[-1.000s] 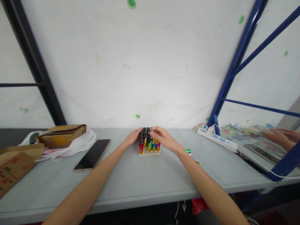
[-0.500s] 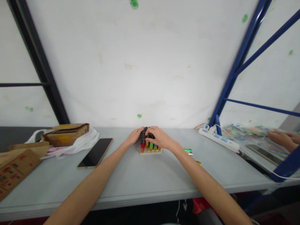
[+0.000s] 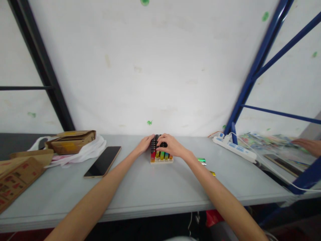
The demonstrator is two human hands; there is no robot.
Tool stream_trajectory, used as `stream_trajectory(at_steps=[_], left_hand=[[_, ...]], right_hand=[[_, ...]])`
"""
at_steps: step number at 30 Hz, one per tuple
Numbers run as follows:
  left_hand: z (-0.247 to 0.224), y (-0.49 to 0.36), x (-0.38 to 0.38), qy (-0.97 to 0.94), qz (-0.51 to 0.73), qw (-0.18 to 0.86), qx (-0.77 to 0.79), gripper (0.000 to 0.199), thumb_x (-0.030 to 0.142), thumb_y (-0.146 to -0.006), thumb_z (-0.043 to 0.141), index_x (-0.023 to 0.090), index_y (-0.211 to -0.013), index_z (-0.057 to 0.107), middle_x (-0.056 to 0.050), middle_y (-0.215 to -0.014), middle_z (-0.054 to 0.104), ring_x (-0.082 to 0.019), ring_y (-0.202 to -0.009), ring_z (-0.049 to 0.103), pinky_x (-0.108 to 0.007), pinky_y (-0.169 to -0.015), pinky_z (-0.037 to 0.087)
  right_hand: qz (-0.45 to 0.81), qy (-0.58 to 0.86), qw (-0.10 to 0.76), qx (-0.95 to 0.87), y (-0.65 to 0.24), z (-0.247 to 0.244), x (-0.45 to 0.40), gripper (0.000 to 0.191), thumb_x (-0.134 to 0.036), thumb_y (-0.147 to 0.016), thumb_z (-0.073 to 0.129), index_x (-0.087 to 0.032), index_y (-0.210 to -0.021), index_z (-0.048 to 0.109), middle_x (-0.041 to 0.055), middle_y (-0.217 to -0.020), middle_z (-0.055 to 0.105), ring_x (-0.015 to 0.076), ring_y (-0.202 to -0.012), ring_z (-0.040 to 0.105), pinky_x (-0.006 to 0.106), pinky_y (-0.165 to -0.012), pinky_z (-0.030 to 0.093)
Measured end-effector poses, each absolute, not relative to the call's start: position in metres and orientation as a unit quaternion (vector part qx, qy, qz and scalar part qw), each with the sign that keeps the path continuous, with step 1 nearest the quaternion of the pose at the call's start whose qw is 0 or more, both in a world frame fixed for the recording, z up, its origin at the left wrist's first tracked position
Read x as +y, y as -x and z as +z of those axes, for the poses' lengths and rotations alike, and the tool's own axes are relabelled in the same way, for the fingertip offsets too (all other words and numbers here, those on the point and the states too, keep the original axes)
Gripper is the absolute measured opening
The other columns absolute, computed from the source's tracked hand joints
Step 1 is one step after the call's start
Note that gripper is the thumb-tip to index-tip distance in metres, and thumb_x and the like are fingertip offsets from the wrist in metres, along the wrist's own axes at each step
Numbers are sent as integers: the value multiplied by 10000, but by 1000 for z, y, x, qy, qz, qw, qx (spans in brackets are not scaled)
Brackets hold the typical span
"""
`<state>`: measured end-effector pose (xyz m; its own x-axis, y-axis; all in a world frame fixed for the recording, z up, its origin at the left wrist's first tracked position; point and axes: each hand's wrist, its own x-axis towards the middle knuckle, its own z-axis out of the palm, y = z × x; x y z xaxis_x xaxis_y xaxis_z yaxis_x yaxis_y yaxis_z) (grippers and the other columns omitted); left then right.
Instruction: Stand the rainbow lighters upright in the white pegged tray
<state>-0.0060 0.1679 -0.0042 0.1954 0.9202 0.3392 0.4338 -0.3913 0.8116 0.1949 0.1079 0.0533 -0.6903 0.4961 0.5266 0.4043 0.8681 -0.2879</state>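
Rows of colourful lighters (image 3: pixel 162 155) with black tops stand upright in a white tray (image 3: pixel 162 162) at the middle of the table. My left hand (image 3: pixel 145 143) lies against the left side of the block of lighters, its fingers bent around the back corner. From the right, my right hand (image 3: pixel 170 144) reaches over the lighters, thumb and fingers curled round a black top. The fingers partly hide the rear rows. To the right of my right forearm lie a green lighter-like piece (image 3: pixel 201 160) and a yellow one (image 3: pixel 212 173).
A phone (image 3: pixel 103 162) lies left of my left forearm. Beyond it are a cardboard box (image 3: pixel 72 142), a white plastic bag (image 3: pixel 94 149) and another carton (image 3: pixel 18 180). A power strip (image 3: pixel 234 149) sits at right by a blue frame post (image 3: pixel 247 87). Another person's hand (image 3: pixel 308 145) shows far right.
My right hand has shifted very slightly over the lighters; my left hand stays at their side. The view tilts a little. At far right, the other person's hand has moved.
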Motion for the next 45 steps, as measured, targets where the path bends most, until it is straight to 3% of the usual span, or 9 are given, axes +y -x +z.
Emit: stream_trajectory(at_steps=[6,11,18,23,27,31,37,41,45], left_hand=[[-4,6,168,-707,433,308,467,645,659,-833,364,147,-989,726,-83,-1046,737,-289,-1077,605,-372,-1015,377],[-3,5,166,-697,441,325,463,662,673,-820,389,138,-1020,723,-84,-1112,718,-295,-1106,598,-373,-1030,370],[-6,6,168,-685,448,342,462,677,687,-805,417,127,-1031,722,-90,-1105,721,-297,-1105,603,-367,-1041,361],[-8,6,169,-686,446,348,458,699,692,-809,414,112,-1069,707,-98,-1148,702,-290,-1128,592,-375,-1042,365],[-6,6,168,-687,445,341,463,694,692,-812,409,122,-1070,709,-92,-1149,702,-297,-1141,585,-380,-1059,343],[-4,7,167,-689,441,338,465,687,687,-816,409,120,-1060,713,-98,-1153,699,-306,-1154,578,-378,-1067,331],[-7,7,169,-694,437,336,463,705,679,-835,385,108,-1109,694,-99,-1164,694,-298,-1160,574,-367,-1065,333],[-7,7,169,-686,437,340,472,715,683,-829,386,99,-1100,696,-99,-1123,712,-302,-1127,591,-374,-1048,351],[-6,6,168,-683,442,343,469,713,704,-802,404,111,-1044,715,-92,-1091,724,-302,-1115,595,-368,-1031,367]], right_hand=[[60,262,332,-904,-205,65,99,247,-320,-822,689,-204,-1040,680,87,-1055,608,204,-1003,562,364,-927,423],[89,306,358,-878,-252,82,81,194,-341,-873,612,-216,-1002,687,67,-981,642,187,-891,594,357,-877,443],[80,433,228,-869,-344,55,55,229,-358,-860,592,-223,-1012,697,84,-992,675,221,-896,614,366,-855,450],[84,488,187,-848,-370,30,61,303,-347,-840,578,-201,-1071,708,119,-1030,685,253,-934,622,383,-883,446],[126,472,170,-856,-373,21,70,262,-308,-827,578,-212,-1014,734,109,-945,706,235,-827,637,355,-795,470],[127,454,221,-854,-369,20,75,251,-340,-839,579,-216,-989,736,94,-888,709,217,-748,628,329,-728,463],[143,466,317,-814,-341,39,73,431,-487,-912,440,-183,-1014,727,30,-710,664,160,-594,532,272,-575,389],[232,448,427,-750,-305,56,72,450,-548,-820,577,-166,-1027,695,9,-656,601,120,-548,451,241,-523,364],[331,376,482,-719,-263,66,74,417,-579,-795,602,-164,-760,626,-14,-607,524,106,-562,445,230,-533,365]])
